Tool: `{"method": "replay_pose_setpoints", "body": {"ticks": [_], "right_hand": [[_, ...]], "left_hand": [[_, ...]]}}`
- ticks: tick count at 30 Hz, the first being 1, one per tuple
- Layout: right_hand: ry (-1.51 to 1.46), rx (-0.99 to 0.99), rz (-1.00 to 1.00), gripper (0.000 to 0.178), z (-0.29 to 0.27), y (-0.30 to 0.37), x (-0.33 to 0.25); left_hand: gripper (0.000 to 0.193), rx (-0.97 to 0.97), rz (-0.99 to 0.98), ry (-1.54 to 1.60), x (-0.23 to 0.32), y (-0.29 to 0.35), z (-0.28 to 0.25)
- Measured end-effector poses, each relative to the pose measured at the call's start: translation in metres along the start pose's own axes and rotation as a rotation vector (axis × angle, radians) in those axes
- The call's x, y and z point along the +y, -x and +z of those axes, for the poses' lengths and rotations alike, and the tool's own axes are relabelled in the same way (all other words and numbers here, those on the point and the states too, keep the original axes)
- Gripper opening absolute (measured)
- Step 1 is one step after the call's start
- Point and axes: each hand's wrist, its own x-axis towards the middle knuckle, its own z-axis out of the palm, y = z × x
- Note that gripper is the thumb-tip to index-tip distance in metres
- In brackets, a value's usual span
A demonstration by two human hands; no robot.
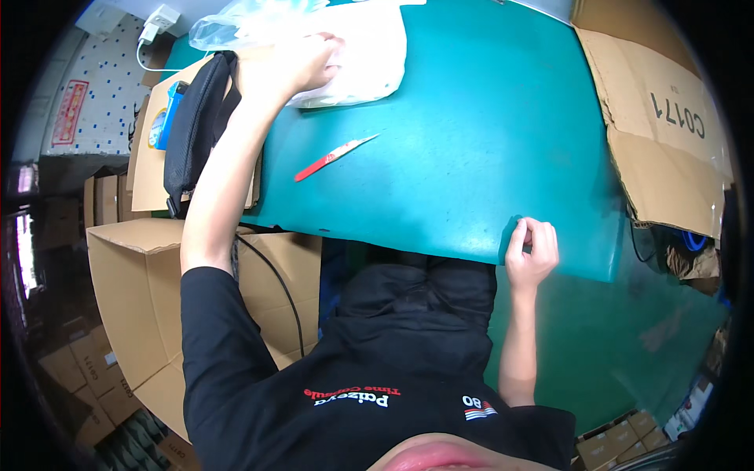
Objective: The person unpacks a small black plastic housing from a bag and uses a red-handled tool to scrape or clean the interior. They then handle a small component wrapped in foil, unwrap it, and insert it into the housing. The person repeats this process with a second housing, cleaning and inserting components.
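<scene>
My left hand [302, 63] reaches far forward to a white plastic bag [373, 55] at the back of the green table [471, 118]. Its fingers are curled against the bag; glare hides what they hold, if anything. Between that arm and the table's middle lies a slim pointed tool [334, 159] with a red handle and a pale, narrow tip. Touching nothing but the table's front edge, my right hand [532, 253] rests at the right with its fingers loosely curled and nothing visible in them.
Left of the table, a black padded pouch [196, 129] and a blue packet [170, 118] lie by cardboard. An open carton [133, 290] with a black cable [279, 275] stands below. Another large carton [660, 125] borders the right side. A white plug [161, 20] sits back left.
</scene>
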Motion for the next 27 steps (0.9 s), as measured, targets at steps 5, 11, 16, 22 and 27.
{"method": "replay_pose_setpoints", "body": {"ticks": [5,11,16,22,27], "right_hand": [[0.020,0.009,0.000,0.010,-0.003,-0.002,0.001],[-0.079,0.000,0.021,0.008,-0.007,-0.011,-0.001],[-0.302,-0.089,0.199,0.004,-0.026,-0.028,0.000],[-0.450,-0.054,-0.043,0.006,0.000,-0.091,-0.020],[-0.430,-0.076,-0.155,0.011,0.040,-0.156,-0.031]], "left_hand": [[0.019,0.041,-0.011,-0.245,0.030,-0.008,-0.027],[0.020,-0.039,-0.209,-0.204,0.029,-0.008,0.020],[0.032,0.113,-0.051,0.119,0.035,0.008,0.017],[0.028,0.131,-0.206,0.486,0.105,0.081,-0.068],[0.029,0.108,-0.322,0.503,0.113,0.125,-0.042]]}}
